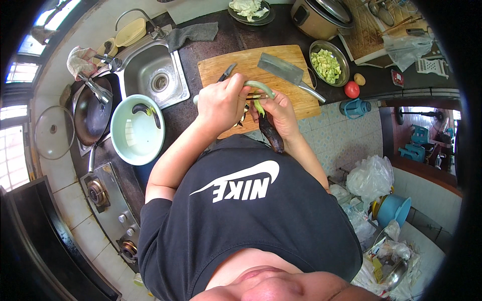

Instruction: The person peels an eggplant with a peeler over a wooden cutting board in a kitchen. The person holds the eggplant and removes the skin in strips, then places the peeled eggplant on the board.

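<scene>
My left hand [223, 101] grips a pale green peeler [260, 86], whose handle end pokes out past my palm. Its curved head and blade lie across the green stem end of a dark purple eggplant [269, 129]. That eggplant hangs from the fingers of my right hand [281, 114], tip slanting towards my shirt. Behind both hands is a wooden cutting board [241, 62], bearing a cleaver [282, 69] and a small knife [227, 72]. Small peel scraps [241, 121] show partly below my left hand. Another eggplant [147, 114] rests in a mint green basin [119, 145].
A steel sink [141, 71] lies to the left, with a wok [93, 113] and gas stove [109, 203] nearby. Right of the board are a bowl of chopped green vegetable [326, 67], a tomato [352, 89], and a rice cooker [307, 19]. Plastic bags [371, 178] sit lower right.
</scene>
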The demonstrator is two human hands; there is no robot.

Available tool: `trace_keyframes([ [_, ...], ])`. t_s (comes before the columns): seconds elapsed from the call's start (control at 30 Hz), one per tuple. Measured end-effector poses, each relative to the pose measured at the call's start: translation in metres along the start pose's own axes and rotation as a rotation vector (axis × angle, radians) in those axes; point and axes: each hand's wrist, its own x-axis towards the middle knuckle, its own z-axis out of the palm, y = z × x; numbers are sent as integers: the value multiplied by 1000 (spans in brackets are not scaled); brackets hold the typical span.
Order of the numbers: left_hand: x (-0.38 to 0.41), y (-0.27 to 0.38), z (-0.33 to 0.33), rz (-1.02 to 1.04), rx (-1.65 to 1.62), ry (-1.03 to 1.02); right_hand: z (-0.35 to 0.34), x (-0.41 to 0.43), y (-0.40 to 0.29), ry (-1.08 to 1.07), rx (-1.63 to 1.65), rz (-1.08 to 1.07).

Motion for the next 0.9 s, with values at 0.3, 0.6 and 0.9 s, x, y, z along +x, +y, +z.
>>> trace_keyframes([
  [0.3,-5,-3,-6,23,21,27,5,1,3,-27,12,13],
  [0.6,-12,-9,-9,4,45,30,6,4,8,-49,83,32],
  [0.9,-8,0,-8,47,22,21,8,6,10,-42,80,52],
])
